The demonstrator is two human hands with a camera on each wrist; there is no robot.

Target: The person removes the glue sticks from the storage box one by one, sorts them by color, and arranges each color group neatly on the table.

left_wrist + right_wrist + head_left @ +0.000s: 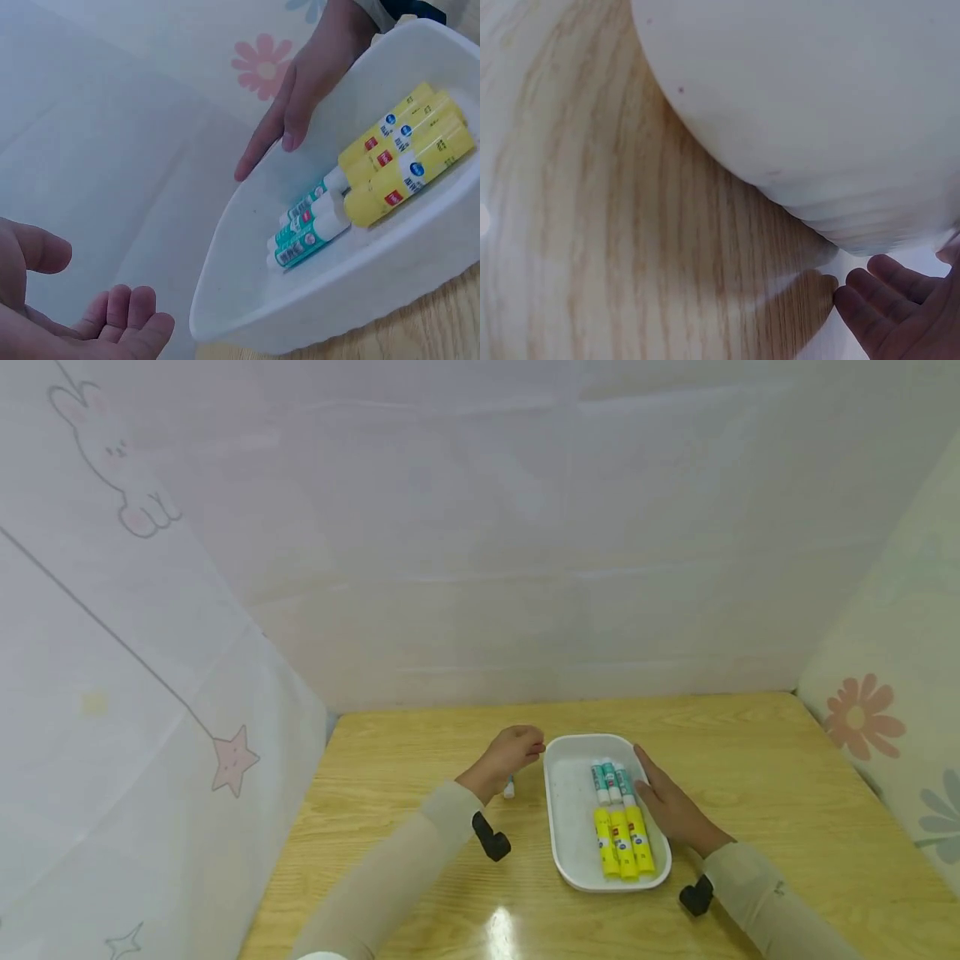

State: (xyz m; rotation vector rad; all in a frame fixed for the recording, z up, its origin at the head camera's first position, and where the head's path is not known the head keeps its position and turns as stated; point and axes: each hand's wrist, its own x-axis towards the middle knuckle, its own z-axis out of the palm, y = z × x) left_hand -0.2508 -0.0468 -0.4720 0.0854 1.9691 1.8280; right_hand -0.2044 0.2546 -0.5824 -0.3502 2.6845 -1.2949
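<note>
My left hand (512, 755) hovers just left of the far-left corner of a white tray (564, 852). Its fingers bend loosely, and the left wrist view shows nothing between thumb and fingers. On the table, partly covered by that hand, lies a small stick with a white end (509, 790). My right hand (670, 806) holds the tray's right side, thumb over the rim and fingers along the outside wall. Inside the tray, three teal-and-white glue sticks (304, 232) lie side by side, end to end with three larger yellow glue sticks (409, 161).
The wooden table (420, 743) meets a pale cloth backdrop (525, 610) along its far edge. Printed cloth walls stand at left and right, with a red flower (855, 718) on the right one. Black camera mounts (491, 839) sit on both wrists.
</note>
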